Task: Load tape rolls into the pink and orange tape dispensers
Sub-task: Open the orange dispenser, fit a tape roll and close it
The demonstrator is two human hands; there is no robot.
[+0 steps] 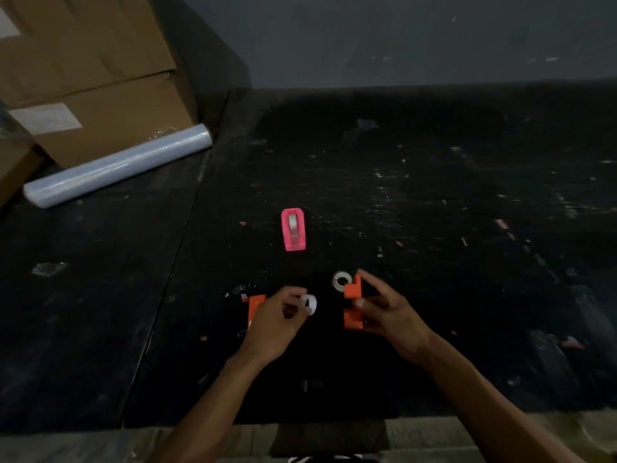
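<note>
The left hand (270, 324) pinches a small white spool (309, 304); the right hand (384, 309) grips the orange dispenser (352, 307) near the worktop's (434, 212) front edge. A tape roll (341, 281) lies just beyond. Mid-worktop, the pink dispenser (293, 229) appears loaded; orange remains.

Pink dispenser (293, 229) loaded; orange dispenser (353, 307) seemingly empty.

Dim room, black scuffed table (434, 195).
I saw a grey wall (400, 38) behind the table, stacked cardboard boxes (100, 78) at its far left corner, and a roll of clear film (117, 165) lying against them.
</note>
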